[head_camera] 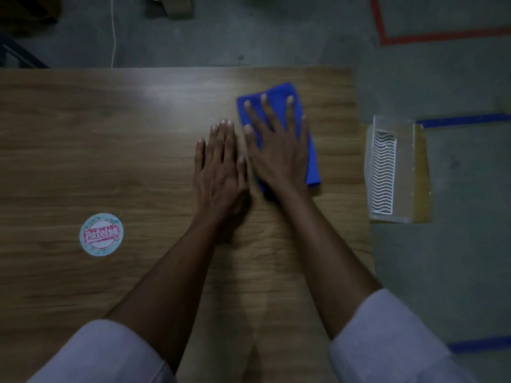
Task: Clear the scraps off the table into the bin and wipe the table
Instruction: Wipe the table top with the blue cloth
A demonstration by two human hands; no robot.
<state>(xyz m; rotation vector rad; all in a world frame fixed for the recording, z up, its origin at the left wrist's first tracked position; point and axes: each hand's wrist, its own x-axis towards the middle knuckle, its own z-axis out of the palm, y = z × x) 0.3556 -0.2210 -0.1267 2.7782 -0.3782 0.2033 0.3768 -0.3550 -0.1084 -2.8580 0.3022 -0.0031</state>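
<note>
A folded blue cloth (312, 161) lies on the wooden table (124, 167), right of centre. My right hand (276, 142) presses flat on the cloth with fingers straight and spread. Beside it my left hand (219, 167) rests flat on the bare wood, fingers straight and together, touching the cloth's left side. A clear plastic bin (392, 170) with a white wavy grille sits on the floor just past the table's right edge. No loose scraps show on the table.
A round sticker (101, 234) with red lettering lies on the table at the near left. Grey floor surrounds the table, marked with red tape (414, 38) at the far right and blue tape (464, 120) beside the bin. A white cord (114, 31) hangs behind the table.
</note>
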